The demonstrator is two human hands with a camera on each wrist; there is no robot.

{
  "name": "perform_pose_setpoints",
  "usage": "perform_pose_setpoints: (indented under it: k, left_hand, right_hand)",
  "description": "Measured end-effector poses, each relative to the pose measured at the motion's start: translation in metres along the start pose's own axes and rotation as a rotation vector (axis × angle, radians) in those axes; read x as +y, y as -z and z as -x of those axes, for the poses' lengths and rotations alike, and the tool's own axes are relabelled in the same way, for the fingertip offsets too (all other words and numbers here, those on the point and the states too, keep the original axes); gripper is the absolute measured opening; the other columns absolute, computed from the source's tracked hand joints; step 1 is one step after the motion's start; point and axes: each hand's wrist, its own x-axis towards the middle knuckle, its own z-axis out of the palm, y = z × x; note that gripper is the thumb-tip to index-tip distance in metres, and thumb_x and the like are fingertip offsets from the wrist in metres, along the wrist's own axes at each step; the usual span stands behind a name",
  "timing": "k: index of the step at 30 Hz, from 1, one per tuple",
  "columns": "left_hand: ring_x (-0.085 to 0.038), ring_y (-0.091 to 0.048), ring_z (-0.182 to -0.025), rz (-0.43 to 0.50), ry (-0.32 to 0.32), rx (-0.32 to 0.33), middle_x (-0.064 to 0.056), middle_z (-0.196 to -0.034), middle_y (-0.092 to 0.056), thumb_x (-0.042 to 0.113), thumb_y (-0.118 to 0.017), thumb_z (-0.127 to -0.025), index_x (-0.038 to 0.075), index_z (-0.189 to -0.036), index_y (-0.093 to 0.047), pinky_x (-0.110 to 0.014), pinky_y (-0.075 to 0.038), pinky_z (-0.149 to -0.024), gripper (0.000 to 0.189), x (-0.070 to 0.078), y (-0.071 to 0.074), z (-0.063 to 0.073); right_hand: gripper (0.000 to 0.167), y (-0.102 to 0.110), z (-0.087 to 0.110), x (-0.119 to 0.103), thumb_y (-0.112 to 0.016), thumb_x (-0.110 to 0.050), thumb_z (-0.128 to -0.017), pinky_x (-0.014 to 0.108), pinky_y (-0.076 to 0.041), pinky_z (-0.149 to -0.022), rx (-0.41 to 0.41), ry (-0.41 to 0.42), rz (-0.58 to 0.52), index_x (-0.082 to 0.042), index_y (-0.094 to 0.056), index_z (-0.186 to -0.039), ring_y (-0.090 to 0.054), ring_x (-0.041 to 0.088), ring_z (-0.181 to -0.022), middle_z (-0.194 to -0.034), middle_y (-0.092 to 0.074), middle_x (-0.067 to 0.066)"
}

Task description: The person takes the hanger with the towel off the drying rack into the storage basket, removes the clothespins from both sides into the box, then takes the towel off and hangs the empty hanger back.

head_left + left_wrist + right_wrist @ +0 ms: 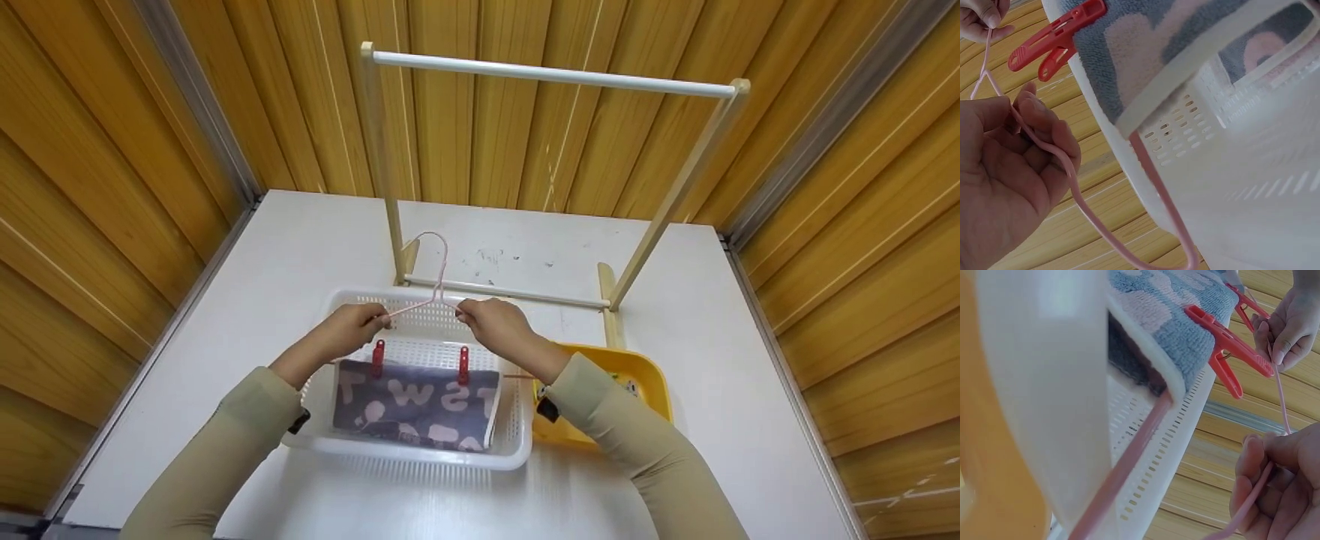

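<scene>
A pink clothes hanger [443,274] is held between both hands, its hook pointing away from the body. My left hand [354,328] grips its left shoulder, and my right hand [496,327] pinches the right one near the neck. Over the hanger's lower bar hangs a folded grey-blue towel [416,409] with pink letters. Two red clothespins clamp the towel's top edge, a left clothespin [378,360] and a right clothespin [463,366]. The towel hangs over a white perforated basket [427,453]. In the left wrist view the pink wire [1075,183] runs through curled fingers.
Behind the basket stands a wooden drying rack with a white top bar [555,73] and a lower bar [517,293]. A yellow tray [657,375] sits right of the basket, partly hidden by the right forearm. All stand on a white table [742,420] between wood-panelled walls.
</scene>
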Motion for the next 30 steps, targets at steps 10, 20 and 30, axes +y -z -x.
perform_pose_setpoints:
  k: [10,20,30]
  left_hand:
    - [-0.01,-0.048,-0.061,0.014,0.057,-0.026,-0.006,-0.071,-0.057,0.012,-0.051,-0.106,-0.005,-0.105,-0.068,-0.025,-0.042,-0.057,0.024,-0.005,-0.001,-0.001]
    - [-0.012,-0.051,-0.065,-0.009,0.034,-0.007,-0.012,-0.076,-0.063,0.013,-0.053,-0.106,-0.005,-0.109,-0.068,-0.026,-0.042,-0.059,0.024,-0.008,-0.004,-0.001]
    - [-0.04,-0.067,-0.104,-0.126,0.05,0.065,-0.027,-0.116,-0.069,0.015,-0.054,-0.105,-0.006,-0.132,-0.059,-0.055,-0.056,-0.089,0.035,0.007,0.005,0.009]
  right_hand:
    - [0.021,-0.004,-0.003,0.001,-0.059,-0.018,-0.103,0.053,-0.057,-0.073,-0.003,0.011,0.01,-0.002,-0.071,-0.098,-0.075,0.036,-0.086,-0.092,-0.078,0.015]
    - [0.02,-0.006,-0.004,0.002,-0.059,-0.017,-0.103,0.053,-0.058,-0.074,-0.015,0.005,0.022,-0.003,-0.073,-0.102,-0.076,0.037,-0.089,-0.095,-0.079,0.015]
    - [0.024,-0.006,-0.009,0.004,-0.058,-0.021,-0.104,0.051,-0.057,-0.071,-0.067,-0.037,0.037,-0.003,-0.071,-0.096,-0.074,0.035,-0.085,-0.089,-0.077,0.015]
